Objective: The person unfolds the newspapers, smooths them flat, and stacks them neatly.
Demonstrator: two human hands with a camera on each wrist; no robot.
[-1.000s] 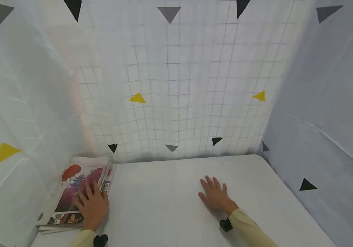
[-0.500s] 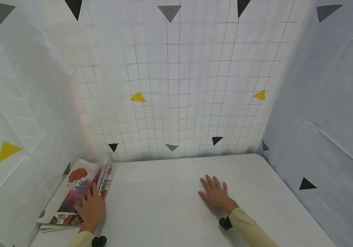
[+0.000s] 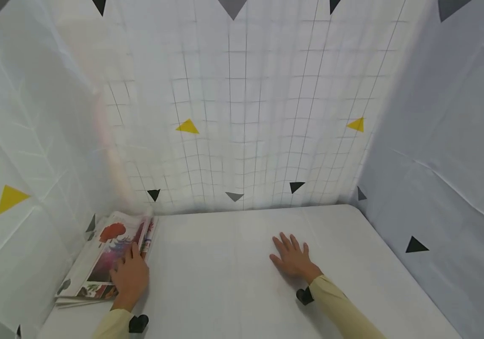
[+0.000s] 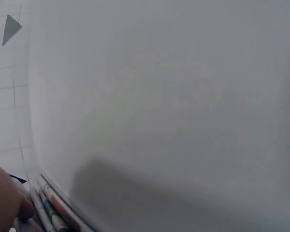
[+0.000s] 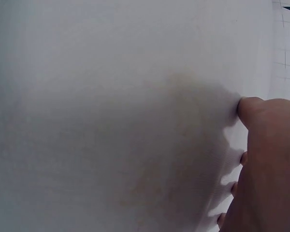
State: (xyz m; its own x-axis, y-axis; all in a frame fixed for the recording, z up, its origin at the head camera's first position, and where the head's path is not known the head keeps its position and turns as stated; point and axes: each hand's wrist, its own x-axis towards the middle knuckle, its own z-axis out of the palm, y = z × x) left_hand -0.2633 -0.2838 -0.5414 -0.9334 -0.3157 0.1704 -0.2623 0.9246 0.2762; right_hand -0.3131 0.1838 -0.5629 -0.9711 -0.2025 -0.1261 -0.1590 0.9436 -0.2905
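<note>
A stack of folded newspapers (image 3: 78, 270) lies at the left of the white table, its top page printed with a red and purple picture. My left hand (image 3: 130, 278) rests on the right part of that page, fingers pointing away from me and slightly bent. In the left wrist view, the thumb (image 4: 2, 198) is at the layered edges of the newspapers (image 4: 55, 208). My right hand (image 3: 294, 258) lies palm down with spread fingers on the bare tabletop (image 3: 212, 263). The right wrist view shows its thumb (image 5: 253, 111) and several fingertips at the surface.
A white cloth with grid lines (image 3: 242, 113) hangs behind the table's far edge. White sheets close in the left side (image 3: 26, 141) and right side (image 3: 445, 155), marked with black, grey and yellow triangles. The newspapers lie close against the left sheet.
The newspaper's top page has shifted to the right under my left hand, and the left fingers have drawn closer together. My right hand keeps its place while the head view tilts slightly down.
</note>
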